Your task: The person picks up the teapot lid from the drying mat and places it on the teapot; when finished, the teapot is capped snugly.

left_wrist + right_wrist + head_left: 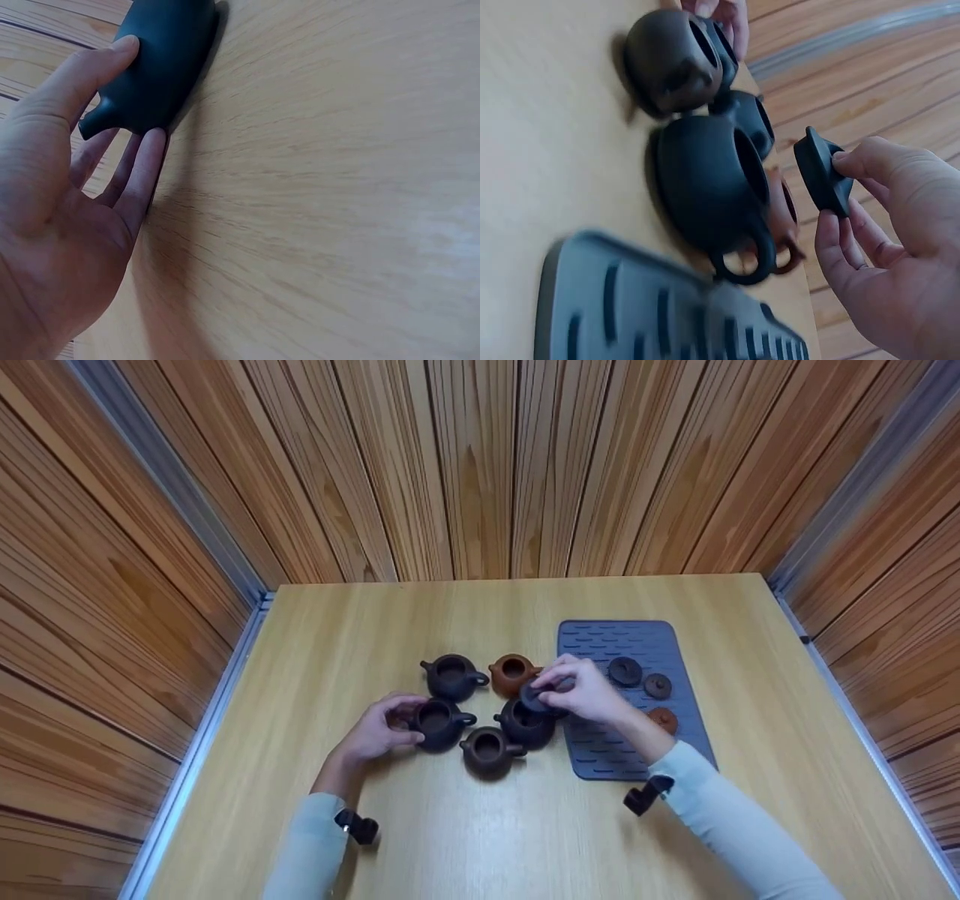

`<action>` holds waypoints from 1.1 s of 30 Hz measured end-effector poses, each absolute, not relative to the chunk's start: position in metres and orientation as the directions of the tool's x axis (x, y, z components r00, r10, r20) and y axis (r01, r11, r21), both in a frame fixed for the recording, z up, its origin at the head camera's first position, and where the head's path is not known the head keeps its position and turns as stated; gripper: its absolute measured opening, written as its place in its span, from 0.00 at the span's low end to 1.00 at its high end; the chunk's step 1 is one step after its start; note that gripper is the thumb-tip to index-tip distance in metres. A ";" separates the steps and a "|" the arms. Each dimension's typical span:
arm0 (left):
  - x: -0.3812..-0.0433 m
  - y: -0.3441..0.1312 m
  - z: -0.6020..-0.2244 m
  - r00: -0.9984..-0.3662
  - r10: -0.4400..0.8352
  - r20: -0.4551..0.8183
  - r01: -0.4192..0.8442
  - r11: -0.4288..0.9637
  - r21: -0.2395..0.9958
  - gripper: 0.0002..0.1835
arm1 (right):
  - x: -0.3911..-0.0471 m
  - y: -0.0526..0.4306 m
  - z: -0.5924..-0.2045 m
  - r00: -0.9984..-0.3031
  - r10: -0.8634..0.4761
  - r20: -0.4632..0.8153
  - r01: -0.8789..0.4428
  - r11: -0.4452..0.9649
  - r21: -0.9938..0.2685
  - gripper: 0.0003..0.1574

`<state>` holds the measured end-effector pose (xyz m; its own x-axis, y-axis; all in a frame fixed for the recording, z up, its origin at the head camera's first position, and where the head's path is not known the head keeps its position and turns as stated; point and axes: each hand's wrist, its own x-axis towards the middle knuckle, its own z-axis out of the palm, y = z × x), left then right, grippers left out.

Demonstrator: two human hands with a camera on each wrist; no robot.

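My right hand (589, 690) pinches a black teapot lid (822, 174) by its knob. The lid is tilted in the air above an open black teapot (705, 184), apart from its rim. Thumb and fingers of my left hand (379, 729) grip another lidless black teapot (161, 71) around its spout side; it stands on the table. Between and behind these stand a dark brown teapot (487, 765), a reddish-brown teapot (504, 685) and a third black teapot (452, 690), all lidless. Part of the reddish-brown teapot's handle is hidden by my right hand.
A grey ridged mat (600, 761) lies right of the teapots. On it rest a black lid (625, 672), a dark brown lid (658, 685) and a reddish-brown lid (663, 720), partly behind my right forearm. Wooden panel walls (480, 472) border the table (435, 840).
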<state>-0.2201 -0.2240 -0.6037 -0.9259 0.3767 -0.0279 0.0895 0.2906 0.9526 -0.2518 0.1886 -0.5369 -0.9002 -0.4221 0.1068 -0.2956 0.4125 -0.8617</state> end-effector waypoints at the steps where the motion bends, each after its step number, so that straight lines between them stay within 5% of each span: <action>1: -0.220 -0.225 -0.604 -0.926 0.376 -0.026 0.091 0.291 0.952 0.33 | -0.252 0.183 -0.538 -0.894 -0.433 0.112 -0.304 0.405 -0.862 0.13; 33: -0.222 -0.227 -0.602 -0.922 0.386 -0.029 0.085 0.276 0.957 0.32 | -0.253 0.061 -0.532 -0.854 -0.511 0.101 -0.277 0.281 -0.919 0.13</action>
<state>-0.2216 -0.2268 -0.6017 -0.9220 0.3861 -0.0294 0.0851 0.2762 0.9573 -0.2534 0.0608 -0.5323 -0.8538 -0.5107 0.1014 -0.2773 0.2812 -0.9187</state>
